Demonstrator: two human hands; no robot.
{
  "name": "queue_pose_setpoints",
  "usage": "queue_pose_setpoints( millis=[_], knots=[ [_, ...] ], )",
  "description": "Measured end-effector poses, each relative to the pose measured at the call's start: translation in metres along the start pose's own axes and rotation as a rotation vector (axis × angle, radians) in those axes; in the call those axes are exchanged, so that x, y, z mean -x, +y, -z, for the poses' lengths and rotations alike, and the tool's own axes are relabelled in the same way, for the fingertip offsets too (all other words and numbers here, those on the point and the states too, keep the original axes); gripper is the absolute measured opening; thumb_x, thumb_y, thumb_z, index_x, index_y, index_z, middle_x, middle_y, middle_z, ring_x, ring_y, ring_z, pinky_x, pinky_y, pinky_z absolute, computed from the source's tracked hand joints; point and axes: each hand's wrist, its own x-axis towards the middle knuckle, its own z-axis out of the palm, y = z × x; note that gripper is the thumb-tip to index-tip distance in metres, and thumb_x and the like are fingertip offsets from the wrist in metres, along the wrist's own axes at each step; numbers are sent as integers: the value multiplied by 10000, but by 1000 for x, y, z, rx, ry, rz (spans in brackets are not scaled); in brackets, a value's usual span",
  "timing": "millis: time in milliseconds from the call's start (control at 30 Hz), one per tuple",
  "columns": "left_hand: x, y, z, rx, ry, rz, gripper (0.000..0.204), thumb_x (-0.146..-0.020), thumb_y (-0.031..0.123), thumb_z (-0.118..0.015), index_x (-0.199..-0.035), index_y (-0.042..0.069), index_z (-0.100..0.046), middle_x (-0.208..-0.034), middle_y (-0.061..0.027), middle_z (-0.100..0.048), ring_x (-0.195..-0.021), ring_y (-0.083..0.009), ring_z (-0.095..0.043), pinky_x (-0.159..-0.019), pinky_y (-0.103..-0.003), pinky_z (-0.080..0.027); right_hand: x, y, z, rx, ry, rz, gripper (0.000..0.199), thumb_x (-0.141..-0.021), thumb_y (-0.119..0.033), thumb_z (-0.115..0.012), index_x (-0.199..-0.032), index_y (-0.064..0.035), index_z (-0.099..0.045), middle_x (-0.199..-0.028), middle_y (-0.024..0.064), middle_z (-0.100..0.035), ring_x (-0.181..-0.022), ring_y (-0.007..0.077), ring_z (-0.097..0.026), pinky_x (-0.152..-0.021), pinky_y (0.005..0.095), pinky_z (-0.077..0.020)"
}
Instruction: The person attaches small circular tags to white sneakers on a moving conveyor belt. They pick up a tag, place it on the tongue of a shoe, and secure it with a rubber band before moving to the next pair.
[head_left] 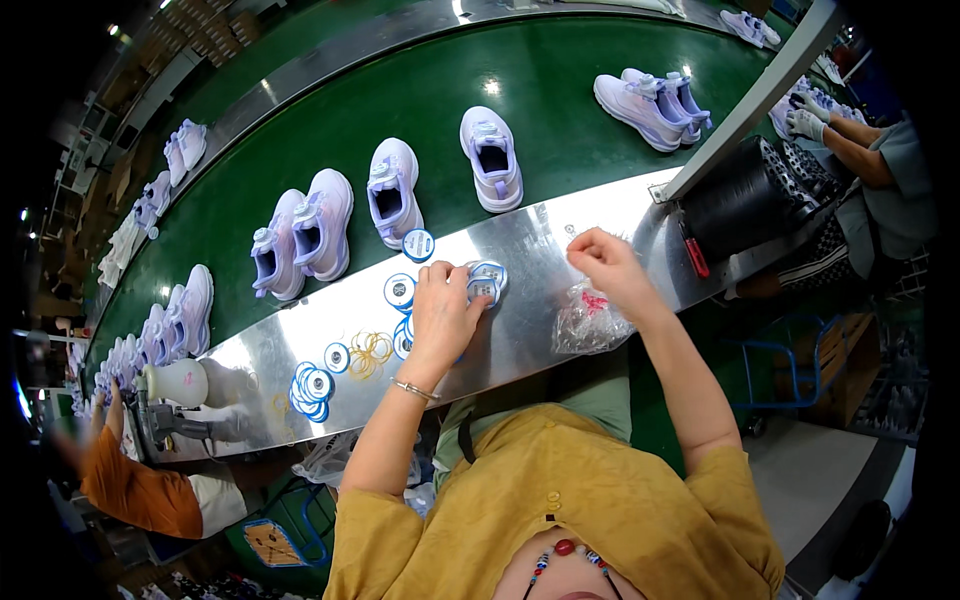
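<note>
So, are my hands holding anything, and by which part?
Your left hand touches the left side of blue-rimmed discs, though a grip can't be confirmed. Your right hand is curled; whether it holds anything can't be told.

Tags (399, 291) left, bag (588, 328) right (shoes (500, 188) behind)

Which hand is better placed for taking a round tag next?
Probably the left hand: it is right among the round tags; the right hand is farther away, near the clear plastic.
</note>
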Motion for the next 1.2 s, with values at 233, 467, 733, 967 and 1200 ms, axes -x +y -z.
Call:
queue_pose_setpoints(
  millis=[233,467,733,967,1200],
  knots=[
    [1,-10,19,181,-132,174,325,-748,119,-743,-994,-8,-574,-783,-123,-610,-741,-279,-590,-656,-367,-474,0,-6,-43,155,-115,34,129,-887,-140,-604,-928,-19,-589,-658,-28,-496,-601,58,-449,-548,230,-379],
    [9,-13,31,1036,-143,507,156,-866,90,-647,-943,-11,-558,-734,-40,-608,-588,-89,-561,-498,-214,-443,4,5,-88,82,-58,45,186,-859,-154,-648,-924,8,-584,-666,8,-568,-606,76,-504,-544,252,-409],
    [23,11,36,1417,-17,572,125,-930,90,-565,-976,-25,-544,-893,-108,-658,-828,-193,-680,-607,-253,-568,8,-17,-111,97,-83,233,167,-875,-137,-613,-910,23,-584,-686,82,-620,-622,149,-609,-539,317,-449],
    [27,22,37,1391,109,566,139,-932,90,-571,-1009,-24,-553,-908,-99,-662,-793,-149,-661,-634,-267,-584,32,-23,-118,393,149,470,89,-895,-89,-551,-896,-3,-527,-719,159,-623,-661,329,-618,-586,415,-473],
    [30,28,32,1318,195,460,129,-940,90,-566,-984,-31,-567,-903,-89,-657,-791,-133,-648,-702,-270,-581,32,-28,-124,525,170,501,106,-899,-124,-544,-859,-30,-515,-706,174,-617,-662,379,-617,-576,469,-465]
  ],
)
